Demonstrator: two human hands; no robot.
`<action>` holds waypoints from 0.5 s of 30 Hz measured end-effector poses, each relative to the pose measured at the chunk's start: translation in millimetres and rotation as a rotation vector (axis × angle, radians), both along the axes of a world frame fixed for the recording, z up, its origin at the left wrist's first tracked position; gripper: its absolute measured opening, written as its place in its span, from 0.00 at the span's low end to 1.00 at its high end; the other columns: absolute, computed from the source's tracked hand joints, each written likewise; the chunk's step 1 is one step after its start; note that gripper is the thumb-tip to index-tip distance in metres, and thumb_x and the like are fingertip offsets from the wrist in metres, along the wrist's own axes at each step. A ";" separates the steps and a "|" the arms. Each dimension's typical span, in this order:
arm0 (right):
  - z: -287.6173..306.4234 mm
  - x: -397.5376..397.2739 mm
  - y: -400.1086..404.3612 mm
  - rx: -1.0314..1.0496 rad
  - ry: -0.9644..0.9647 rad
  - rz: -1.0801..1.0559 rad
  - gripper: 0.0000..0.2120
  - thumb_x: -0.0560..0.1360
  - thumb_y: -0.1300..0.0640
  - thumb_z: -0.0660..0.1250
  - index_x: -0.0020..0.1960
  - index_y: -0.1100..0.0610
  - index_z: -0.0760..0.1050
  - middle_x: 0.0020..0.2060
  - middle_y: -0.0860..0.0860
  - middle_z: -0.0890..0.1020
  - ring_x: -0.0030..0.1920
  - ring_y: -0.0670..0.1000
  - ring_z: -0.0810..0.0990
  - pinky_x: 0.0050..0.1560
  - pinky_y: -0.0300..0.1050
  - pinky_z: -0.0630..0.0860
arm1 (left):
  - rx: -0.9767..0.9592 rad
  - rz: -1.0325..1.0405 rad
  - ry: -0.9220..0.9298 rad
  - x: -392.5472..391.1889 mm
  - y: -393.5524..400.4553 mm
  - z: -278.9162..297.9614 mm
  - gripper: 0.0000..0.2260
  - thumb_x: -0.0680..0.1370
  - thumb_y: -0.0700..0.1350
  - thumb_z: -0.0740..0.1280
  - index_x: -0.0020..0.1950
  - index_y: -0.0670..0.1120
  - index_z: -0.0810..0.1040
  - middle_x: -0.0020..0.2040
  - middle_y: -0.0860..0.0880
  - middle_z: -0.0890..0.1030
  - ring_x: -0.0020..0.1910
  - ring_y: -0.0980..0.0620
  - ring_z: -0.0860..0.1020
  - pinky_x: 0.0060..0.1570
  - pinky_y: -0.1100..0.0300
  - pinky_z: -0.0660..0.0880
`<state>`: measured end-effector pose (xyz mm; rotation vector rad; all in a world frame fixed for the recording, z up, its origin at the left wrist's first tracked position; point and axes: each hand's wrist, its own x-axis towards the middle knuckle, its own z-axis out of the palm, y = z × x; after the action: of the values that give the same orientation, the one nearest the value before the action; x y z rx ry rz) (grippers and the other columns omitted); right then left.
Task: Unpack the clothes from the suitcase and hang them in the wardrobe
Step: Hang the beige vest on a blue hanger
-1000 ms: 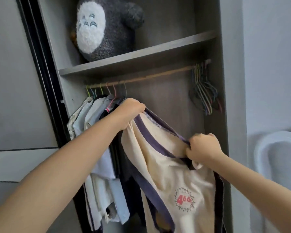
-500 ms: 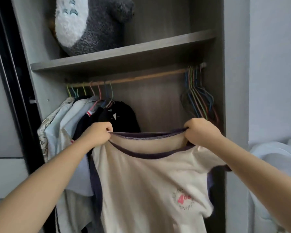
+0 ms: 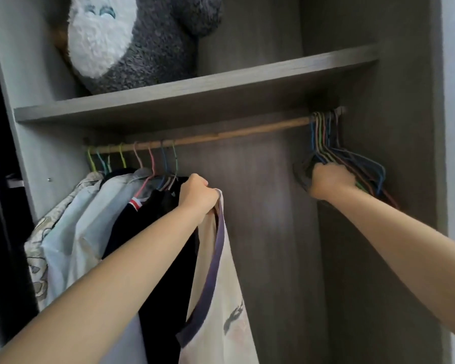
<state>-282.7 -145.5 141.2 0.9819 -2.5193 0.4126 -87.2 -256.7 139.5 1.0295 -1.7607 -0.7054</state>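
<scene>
Now the left hand (image 3: 199, 197), at centre frame, grips the cream shirt (image 3: 218, 292) by its purple-trimmed neck, the cloth hanging down toward the bottom edge just beside the dark clothes (image 3: 158, 232) on the rail (image 3: 221, 135). At right, the right hand (image 3: 329, 181) has its fingers curled into the bunch of empty hangers (image 3: 352, 164) at the rail's far end. A plush toy (image 3: 132, 40) sits on the shelf (image 3: 195, 101), upper left.

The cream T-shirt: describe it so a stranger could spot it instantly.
Find the wooden rail under the wardrobe shelf. Clothes on hangers crowd its left end; just right of them the left hand grips the cream T-shirt by its neckline. Unlike its neighbours, it has purple trim and no hanger.
</scene>
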 end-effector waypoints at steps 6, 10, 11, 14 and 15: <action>-10.4 -33.4 -28.7 -0.034 0.219 -0.207 0.13 0.77 0.61 0.57 0.61 0.62 0.66 0.60 0.60 0.75 0.60 0.59 0.73 0.57 0.50 0.70 | 0.048 -0.025 -0.051 17.3 -47.7 -5.4 0.15 0.78 0.34 0.57 0.64 0.41 0.65 0.53 0.42 0.71 0.42 0.47 0.71 0.48 0.53 0.73; -10.8 -44.4 -34.2 0.034 0.192 -0.225 0.14 0.77 0.65 0.55 0.62 0.61 0.70 0.59 0.58 0.77 0.58 0.58 0.76 0.53 0.47 0.72 | 0.053 -0.101 -0.066 28.1 -69.7 -3.8 0.15 0.75 0.29 0.53 0.33 0.46 0.63 0.33 0.47 0.63 0.33 0.49 0.64 0.37 0.56 0.66; -8.2 -45.5 -35.5 0.056 0.173 -0.215 0.15 0.77 0.65 0.56 0.62 0.61 0.71 0.59 0.58 0.77 0.59 0.58 0.76 0.51 0.47 0.73 | 0.065 -0.127 -0.072 30.6 -74.3 -3.8 0.17 0.74 0.29 0.52 0.31 0.47 0.60 0.34 0.46 0.63 0.35 0.49 0.65 0.36 0.56 0.65; 0.2 -47.2 -35.7 0.024 0.111 -0.165 0.15 0.77 0.65 0.56 0.62 0.63 0.72 0.59 0.61 0.76 0.59 0.60 0.76 0.52 0.49 0.74 | 0.087 -0.132 -0.098 37.1 -86.1 -5.7 0.17 0.75 0.29 0.51 0.32 0.48 0.60 0.37 0.45 0.64 0.41 0.48 0.65 0.40 0.55 0.64; 2.5 -47.7 -35.4 -0.017 0.091 -0.146 0.15 0.76 0.65 0.57 0.61 0.65 0.71 0.58 0.62 0.76 0.58 0.61 0.76 0.53 0.50 0.74 | 0.084 -0.117 -0.113 39.5 -88.5 -7.0 0.17 0.75 0.29 0.52 0.33 0.49 0.60 0.37 0.46 0.63 0.41 0.49 0.64 0.41 0.56 0.63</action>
<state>-330.4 -180.9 143.7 0.7865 -2.4811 0.3375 -47.7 -345.2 132.5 1.0468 -1.9144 -0.8136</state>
